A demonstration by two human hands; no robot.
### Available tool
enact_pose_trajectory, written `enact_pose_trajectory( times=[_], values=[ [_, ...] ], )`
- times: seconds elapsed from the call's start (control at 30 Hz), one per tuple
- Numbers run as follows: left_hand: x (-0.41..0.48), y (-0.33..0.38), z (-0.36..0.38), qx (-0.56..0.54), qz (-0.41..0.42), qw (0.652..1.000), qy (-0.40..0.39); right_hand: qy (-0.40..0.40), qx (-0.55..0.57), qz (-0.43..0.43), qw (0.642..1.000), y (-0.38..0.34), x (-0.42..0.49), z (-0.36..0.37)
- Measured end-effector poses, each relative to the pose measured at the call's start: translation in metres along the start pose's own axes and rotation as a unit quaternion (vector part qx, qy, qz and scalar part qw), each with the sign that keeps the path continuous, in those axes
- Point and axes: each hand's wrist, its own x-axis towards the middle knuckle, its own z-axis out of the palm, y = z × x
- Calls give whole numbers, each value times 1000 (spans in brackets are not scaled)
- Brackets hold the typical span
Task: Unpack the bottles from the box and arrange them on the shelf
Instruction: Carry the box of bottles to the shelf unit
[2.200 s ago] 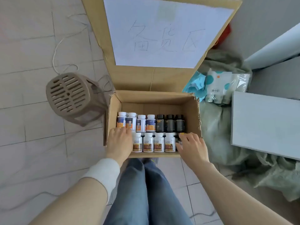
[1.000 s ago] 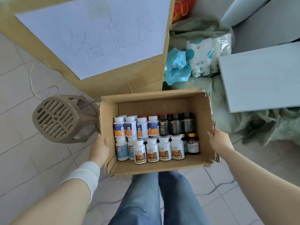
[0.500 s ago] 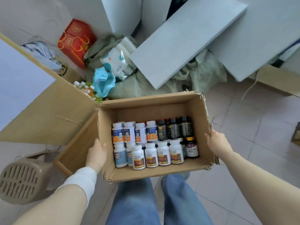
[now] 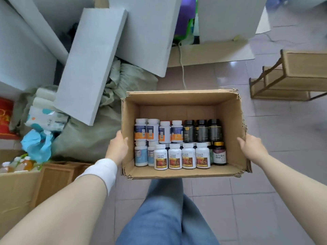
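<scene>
We have swung the box [image 4: 184, 101] round to the right since a moment ago, and a wooden shelf [image 4: 292, 75] now shows at the upper right, well apart from the box and cut off by the frame's edge. Our left hand [image 4: 117, 147] grips the box's left wall with the thumb hooked over the rim, and our right hand [image 4: 251, 147] grips the right wall. The fingers of both hands are hidden behind the cardboard.

The bottles [image 4: 174, 156] stand upright inside the box, white ones at the left and front, dark ones at the back right. Those in the middle are mostly hidden behind the front row, and we cannot read the labels.

Bare floor tiles [image 4: 265, 200] lie open between the box and the shelf. On the left, grey boards [image 4: 92, 64] and a green sack [image 4: 88, 137] crowd close to the box's left wall. A pale cable [image 4: 182, 68] trails across the floor just beyond the far rim. Our jeans [image 4: 168, 218] show below the box.
</scene>
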Motion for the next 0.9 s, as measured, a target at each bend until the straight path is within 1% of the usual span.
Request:
enact_pose_trajectory(
  times=[0.17,0.23,0.37,0.53,0.73,0.9],
  values=[
    [37,119,41,39,69,996,-35,15,50,74,996,58,57,-58],
    [55,167,61,57,84,993,-51,19,72,102,992,79,83,-78],
    [69,262,97,87,93,988,-82,13,95,189,977,127,118,-119],
    [76,387,140,119,146,975,-115,21,130,248,960,191,156,-174],
    [60,520,207,143,191,962,-134,38,138,284,948,274,203,-245],
    [35,613,265,138,186,965,-124,55,146,269,950,348,265,-307]
  ],
)
